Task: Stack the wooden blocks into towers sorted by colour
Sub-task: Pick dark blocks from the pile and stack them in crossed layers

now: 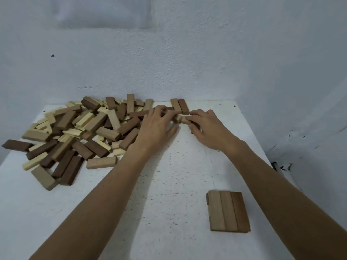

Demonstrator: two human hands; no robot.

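A loose heap of wooden blocks (78,132) in pale, mid-brown and dark brown covers the table's left and back. Near the front right stands a low stack of mid-brown blocks (228,211), three side by side on top. At the back middle, two blocks (180,106) lie side by side against the wall. My left hand (155,128) and my right hand (206,126) meet just in front of them. Both curl their fingers round a pale block (183,119) between them. A dark block shows under my right palm.
The white table (169,184) is flecked with dark specks and ends at a white wall behind and at the right. Its right edge falls away near the stack. Bare tabletop lies between my forearms and in front of the heap.
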